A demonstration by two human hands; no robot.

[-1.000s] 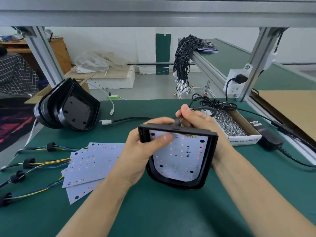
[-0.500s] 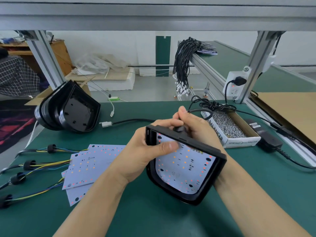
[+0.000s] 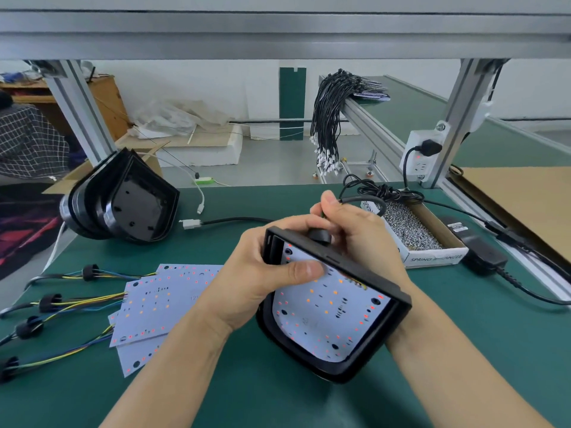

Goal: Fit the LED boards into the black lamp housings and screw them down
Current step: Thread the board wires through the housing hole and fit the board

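Fingers of my left hand [image 3: 265, 273] curl round the housing [image 3: 336, 307], thumb pressing the board [image 3: 327, 313] inside it, tilted just above the mat [image 3: 278, 403]. My right hand [image 3: 355, 230] pinches the grommet [image 3: 319, 234] at its top edge. I think the housing is stiff and light; hold its rim, because the board looks thin and easy to hurt. The screw box [image 3: 432, 257] reads "SPRING BALANCER".

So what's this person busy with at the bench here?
They are assembling lamps. The left hand holds a black lamp housing, thumb pressing an LED board into it, while the right hand grips the cable grommet at its top edge. Spare boards and a box of screws wait nearby.
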